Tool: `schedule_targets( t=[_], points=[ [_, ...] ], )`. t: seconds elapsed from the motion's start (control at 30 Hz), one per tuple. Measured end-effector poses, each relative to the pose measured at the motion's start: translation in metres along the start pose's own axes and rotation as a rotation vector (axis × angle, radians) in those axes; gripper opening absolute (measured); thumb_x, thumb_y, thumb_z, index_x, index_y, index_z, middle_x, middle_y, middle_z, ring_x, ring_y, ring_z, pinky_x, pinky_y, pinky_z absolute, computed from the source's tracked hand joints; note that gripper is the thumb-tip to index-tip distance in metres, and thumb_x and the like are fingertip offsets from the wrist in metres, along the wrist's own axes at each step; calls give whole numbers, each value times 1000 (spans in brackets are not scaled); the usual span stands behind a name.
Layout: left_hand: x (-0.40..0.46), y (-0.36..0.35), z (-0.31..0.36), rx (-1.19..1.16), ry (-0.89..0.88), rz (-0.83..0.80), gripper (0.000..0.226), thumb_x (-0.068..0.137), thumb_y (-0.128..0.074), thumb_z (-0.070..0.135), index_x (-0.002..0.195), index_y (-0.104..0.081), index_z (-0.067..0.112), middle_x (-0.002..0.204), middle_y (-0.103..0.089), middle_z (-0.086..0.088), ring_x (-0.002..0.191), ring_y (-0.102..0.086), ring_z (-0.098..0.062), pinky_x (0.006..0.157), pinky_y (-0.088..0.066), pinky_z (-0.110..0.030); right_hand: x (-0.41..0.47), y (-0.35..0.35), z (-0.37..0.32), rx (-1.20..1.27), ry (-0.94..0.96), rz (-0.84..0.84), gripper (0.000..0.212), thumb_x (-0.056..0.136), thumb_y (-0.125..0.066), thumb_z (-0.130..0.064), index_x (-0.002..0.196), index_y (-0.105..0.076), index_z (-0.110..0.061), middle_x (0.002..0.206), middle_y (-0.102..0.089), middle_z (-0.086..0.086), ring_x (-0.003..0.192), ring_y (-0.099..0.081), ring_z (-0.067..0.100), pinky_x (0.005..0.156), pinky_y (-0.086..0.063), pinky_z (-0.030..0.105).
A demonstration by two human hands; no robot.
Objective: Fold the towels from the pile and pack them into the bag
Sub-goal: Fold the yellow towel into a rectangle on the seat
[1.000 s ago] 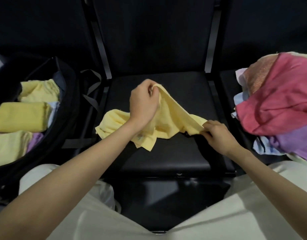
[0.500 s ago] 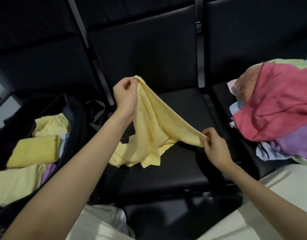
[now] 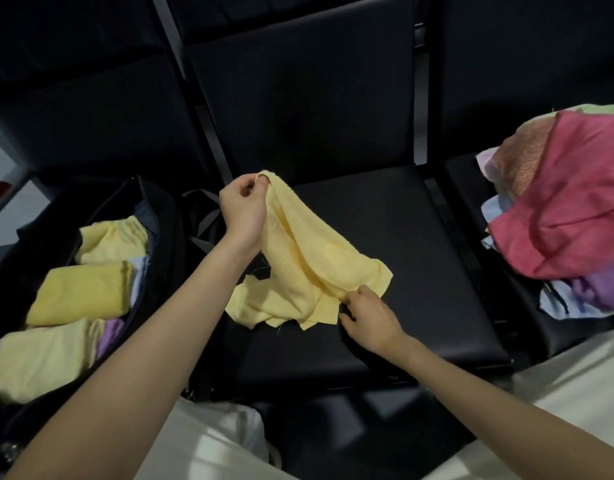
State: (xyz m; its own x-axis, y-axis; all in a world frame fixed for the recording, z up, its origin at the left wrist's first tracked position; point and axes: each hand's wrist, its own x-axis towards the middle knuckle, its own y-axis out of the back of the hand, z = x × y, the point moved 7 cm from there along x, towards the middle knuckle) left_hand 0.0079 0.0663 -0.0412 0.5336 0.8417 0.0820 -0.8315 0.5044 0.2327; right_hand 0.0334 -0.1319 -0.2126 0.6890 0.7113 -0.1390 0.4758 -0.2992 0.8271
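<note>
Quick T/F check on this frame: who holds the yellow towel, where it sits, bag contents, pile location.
1. Both hands hold the yellow towel. True: left hand pinches a raised corner, right hand a low edge.
2. The towel is neatly folded. False: it hangs crumpled over the black seat.
3. The bag is empty. False: folded towels lie inside.
4. The unfolded pile is on the person's right. True.

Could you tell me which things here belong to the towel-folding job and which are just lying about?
Part of the job:
yellow towel, pinched by left hand and right hand
towel pile
black bag holding folded towels

Lying about:
black seat
white plastic bag
</note>
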Motion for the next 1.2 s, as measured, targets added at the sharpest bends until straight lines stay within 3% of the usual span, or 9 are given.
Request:
schedule_targets(
  t=[0.13,0.33,0.43,0.57,0.77,0.9,0.97,1.1,1.2],
  points=[
    [-1,6,2,4,-16,-6,25,96,-54,18,77,-64,28,82,-63,10,79,-59,-2,73,-50,-16,7,-13,-8,69,-235,27,29,88,-61,-33,101,-51,-9,110,-43,6,103,-46,22,72,-47,33],
    [-1,21,1,20,-45,-11,18,96,-55,19,85,-68,24,85,-66,9,81,-61,-1,71,-49,-15,13,-20,-19,-52,-348,16,31,90,-62,-35,103,-58,-7,116,-45,11,109,-45,27,83,-43,34],
    [0,39,-3,62,-70,13,15,95,-56,19,90,-70,23,88,-67,9,85,-62,-2,73,-49,-15,14,-19,-20,-14,-312,5,20,92,-60,-28,88,-56,-8,110,-49,10,101,-51,25,76,-44,33],
    [-1,78,-2,218,-150,46,16,93,-58,17,100,-73,16,87,-68,12,83,-62,1,74,-49,-14,8,19,-10,-27,-209,121,34,90,-52,-15,61,-36,-13,91,-47,7,70,-51,21,54,-40,30],
    [-5,117,-12,704,-236,-113,16,89,-63,13,100,-75,9,93,-73,-5,84,-68,-19,80,-56,-36,11,127,0,-31,-97,356,20,85,-55,-17,69,-48,-8,87,-46,8,65,-51,25,51,-32,29],
    [-18,123,6,835,-328,-71,18,87,-60,5,97,-75,7,90,-73,-7,81,-66,-19,70,-49,-27,9,186,-25,-118,62,499,16,87,-56,-18,76,-50,-8,87,-45,4,65,-46,21,50,-27,28],
    [-21,129,19,770,-299,19,20,86,-57,2,95,-75,6,87,-73,-8,76,-64,-17,69,-47,-26,4,209,-38,-198,131,603,13,87,-57,-18,79,-57,-7,85,-51,3,66,-53,22,52,-32,29],
    [-23,149,59,381,-204,286,18,87,-60,8,96,-75,9,90,-72,-5,81,-67,-16,81,-57,-34,-18,248,-57,-236,232,802,11,84,-62,-17,77,-65,-8,74,-60,3,60,-54,19,51,-38,28],
    [-34,153,97,151,-239,420,15,88,-60,11,95,-73,15,86,-67,4,80,-63,-7,77,-56,-25,-38,266,-65,-137,299,888,11,81,-65,-16,75,-59,-9,69,-58,2,57,-54,19,50,-43,31]
  ],
)
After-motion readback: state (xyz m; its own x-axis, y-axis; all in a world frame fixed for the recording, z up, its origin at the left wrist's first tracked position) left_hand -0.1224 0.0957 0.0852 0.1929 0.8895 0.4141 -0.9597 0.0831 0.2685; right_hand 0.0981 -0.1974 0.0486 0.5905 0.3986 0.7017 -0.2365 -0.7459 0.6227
